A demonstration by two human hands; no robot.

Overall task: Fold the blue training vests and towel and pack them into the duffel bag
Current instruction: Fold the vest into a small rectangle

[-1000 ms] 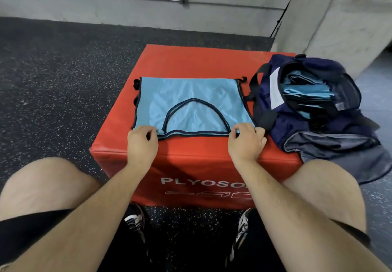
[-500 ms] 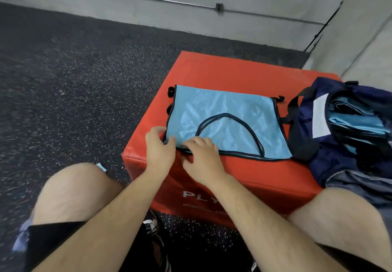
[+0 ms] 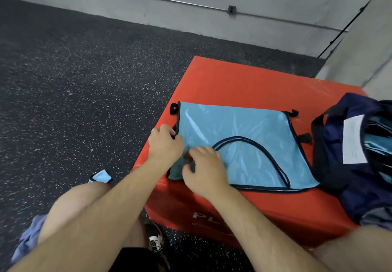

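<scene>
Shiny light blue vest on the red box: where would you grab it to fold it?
Probably its black-trimmed left edge, pinched from the left. The shiny light blue vest lies flat on the red padded box, and that edge lies free.

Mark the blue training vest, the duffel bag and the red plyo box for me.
blue training vest [image 3: 233, 121]: head view, smooth fabric above the neckline trim.
duffel bag [image 3: 358, 193]: head view, navy side panel below the white label.
red plyo box [image 3: 244, 81]: head view, bare top behind the vest.
</scene>
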